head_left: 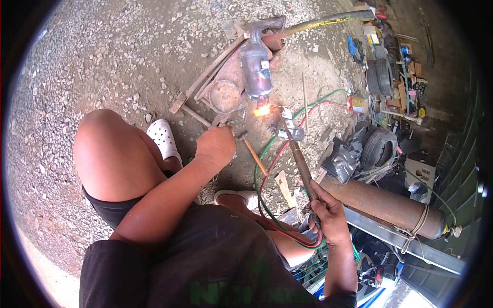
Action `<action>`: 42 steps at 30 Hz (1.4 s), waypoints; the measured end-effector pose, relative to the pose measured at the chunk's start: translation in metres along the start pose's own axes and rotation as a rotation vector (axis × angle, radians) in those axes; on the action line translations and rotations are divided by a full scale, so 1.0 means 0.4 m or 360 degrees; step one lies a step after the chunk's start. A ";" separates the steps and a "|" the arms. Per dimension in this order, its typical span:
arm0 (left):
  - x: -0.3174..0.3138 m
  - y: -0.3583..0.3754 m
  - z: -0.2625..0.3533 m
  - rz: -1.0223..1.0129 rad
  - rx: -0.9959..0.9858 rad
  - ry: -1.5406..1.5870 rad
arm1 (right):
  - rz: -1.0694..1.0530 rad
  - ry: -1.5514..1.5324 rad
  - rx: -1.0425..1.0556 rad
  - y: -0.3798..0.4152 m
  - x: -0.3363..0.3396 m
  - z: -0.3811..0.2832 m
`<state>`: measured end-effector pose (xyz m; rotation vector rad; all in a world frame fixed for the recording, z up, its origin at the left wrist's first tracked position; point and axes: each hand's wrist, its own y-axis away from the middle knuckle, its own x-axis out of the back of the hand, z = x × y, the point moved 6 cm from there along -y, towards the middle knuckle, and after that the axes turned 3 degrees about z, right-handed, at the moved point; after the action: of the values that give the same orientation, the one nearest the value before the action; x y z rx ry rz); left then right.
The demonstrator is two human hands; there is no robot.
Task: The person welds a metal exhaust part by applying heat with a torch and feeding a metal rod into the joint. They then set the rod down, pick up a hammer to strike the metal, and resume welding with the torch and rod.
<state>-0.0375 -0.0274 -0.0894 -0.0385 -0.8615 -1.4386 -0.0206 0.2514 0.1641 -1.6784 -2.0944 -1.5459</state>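
My right hand (328, 211) is wrapped round the handle of a gas torch (300, 161). The torch slants up and left, its tip close to a bright orange glow (262, 110) with sparks. That glow sits at the lower end of a grey bottle-shaped metal part (256, 69), which rests on a rusty metal stand (226, 77). My left hand (215, 145) is closed in a fist below the stand; a grey metal piece (222, 119) shows just above it, but what the fingers hold is hidden. Right of the fist lies a hammer (254, 156) with a wooden handle.
Green and red hoses (275, 154) loop from the torch across the ground. A rusty gas cylinder (385, 203) lies at right, near a tyre (379, 146) and other clutter. A yellow-black pipe (328, 21) reaches over the top. Gravel (113, 66) covers the left side.
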 end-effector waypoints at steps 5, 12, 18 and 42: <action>-0.003 -0.002 0.003 -0.0008 -0.0022 0.0004 | -0.0015 0.0097 0.0006 -0.001 0.008 -0.019; -0.004 -0.004 0.002 -0.0023 0.0020 0.0031 | -0.0068 0.0331 0.0007 -0.011 0.027 -0.085; -0.005 -0.006 0.001 -0.0020 0.0038 0.0056 | -0.0141 0.0346 -0.0041 -0.029 0.055 -0.150; -0.002 -0.009 0.009 -0.0033 0.0006 0.0078 | -0.0215 0.0433 -0.0120 -0.075 0.083 -0.262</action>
<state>-0.0424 -0.0256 -0.0887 0.0083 -0.8266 -1.4515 -0.1104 0.2045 0.2161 -1.2800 -2.0666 -1.7960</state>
